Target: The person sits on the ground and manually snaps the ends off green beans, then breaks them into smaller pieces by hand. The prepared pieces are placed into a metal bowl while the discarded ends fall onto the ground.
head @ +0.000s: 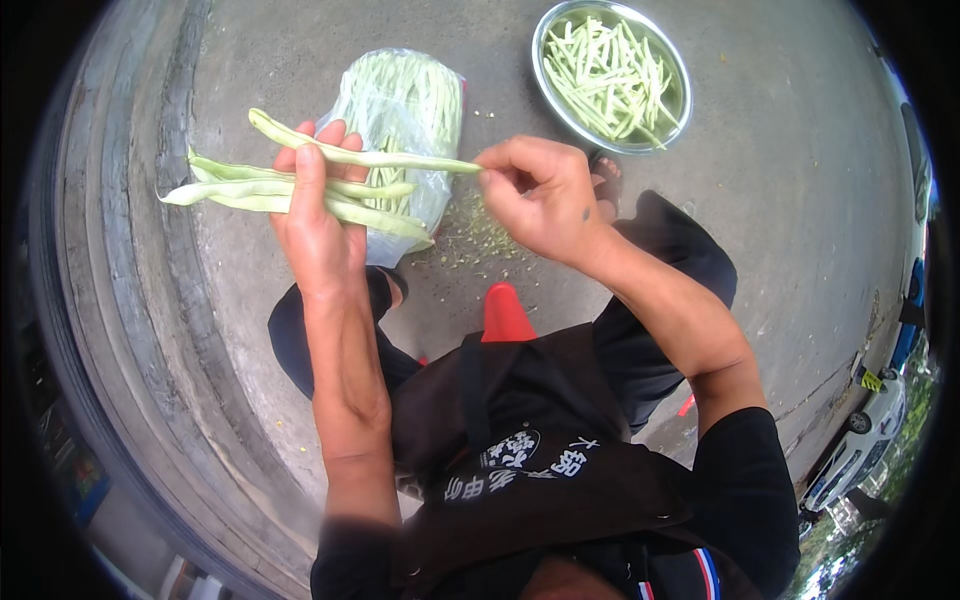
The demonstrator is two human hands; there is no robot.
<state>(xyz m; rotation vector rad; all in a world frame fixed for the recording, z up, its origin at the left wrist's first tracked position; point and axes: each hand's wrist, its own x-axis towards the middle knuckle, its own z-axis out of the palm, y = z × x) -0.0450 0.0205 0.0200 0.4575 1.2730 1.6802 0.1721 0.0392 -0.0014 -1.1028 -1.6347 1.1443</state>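
Several flat green bean pods lie across the palm of my left hand, held under its thumb. One longer pod sits above the others and stretches to the right. Its right tip is pinched between the thumb and forefinger of my right hand. Below and beyond my left hand rests a clear plastic bag packed with long green beans, partly hidden by the hand and pods. At the upper right, a round metal basin contains many bean pieces.
Bean scraps are scattered over the concrete ground between my feet. A red plastic seat edge shows between my legs. Concrete steps curve along the left. A parked white car stands at the far right.
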